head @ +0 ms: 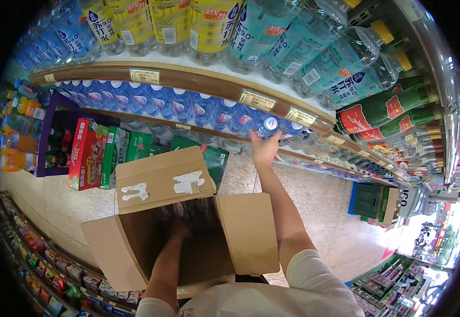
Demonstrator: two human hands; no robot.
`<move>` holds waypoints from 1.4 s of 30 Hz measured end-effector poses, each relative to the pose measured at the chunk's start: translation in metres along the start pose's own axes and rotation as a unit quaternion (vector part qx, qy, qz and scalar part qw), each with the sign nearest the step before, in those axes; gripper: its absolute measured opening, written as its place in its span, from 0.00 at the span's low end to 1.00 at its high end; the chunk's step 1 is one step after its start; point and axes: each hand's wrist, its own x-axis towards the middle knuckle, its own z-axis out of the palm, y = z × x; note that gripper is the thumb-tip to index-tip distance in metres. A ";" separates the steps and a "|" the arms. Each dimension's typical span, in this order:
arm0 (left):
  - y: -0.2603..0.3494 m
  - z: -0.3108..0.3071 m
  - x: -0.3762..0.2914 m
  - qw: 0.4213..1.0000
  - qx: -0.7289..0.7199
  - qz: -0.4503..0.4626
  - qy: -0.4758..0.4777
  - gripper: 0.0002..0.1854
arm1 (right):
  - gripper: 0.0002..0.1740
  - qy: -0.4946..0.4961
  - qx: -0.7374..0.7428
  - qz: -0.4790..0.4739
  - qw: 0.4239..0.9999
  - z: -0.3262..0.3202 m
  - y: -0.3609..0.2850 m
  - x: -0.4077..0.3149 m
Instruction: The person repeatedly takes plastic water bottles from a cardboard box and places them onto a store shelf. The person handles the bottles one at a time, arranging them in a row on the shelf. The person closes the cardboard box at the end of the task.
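Observation:
My right hand [265,146] is on a blue plastic bottle with a white cap [270,123], thumb and fingers spread around it, at the front of a shelf row of similar blue bottles [160,101]. My left hand [180,230] reaches down inside an open cardboard box [249,233] in front of me. The inside is dark, so its fingers are hard to see and I cannot tell whether they grip anything. Some bottles [180,210] show dimly at the box's far side, near that hand. The box's flaps are folded outward, and the far one bears torn white patches.
Large soda water bottles [214,27] stand on the shelf above, behind a brown price rail [198,77]. Red and green cartons [89,154] and a purple display stand [42,138] are at the left. Snack shelves [55,273] line the lower left. More cartons [372,202] sit on the floor at right.

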 end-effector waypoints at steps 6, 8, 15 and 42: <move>0.011 -0.005 -0.014 0.999 -0.040 -0.021 -0.010 0.43 | 0.56 -0.072 -0.188 0.007 0.980 -0.020 -0.015 0.004; 0.020 -0.015 -0.018 0.999 -0.012 -0.018 -0.036 0.44 | 0.53 -0.072 -0.185 -0.063 0.978 -0.033 -0.008 0.009; 0.004 -0.005 -0.003 0.998 0.046 0.009 -0.050 0.46 | 0.42 -0.078 -0.250 -0.235 0.936 -0.046 -0.008 0.027; 0.022 -0.056 -0.092 0.809 -0.572 0.031 -0.133 0.35 | 0.09 -0.392 0.257 0.143 0.872 -0.138 -0.059 -0.021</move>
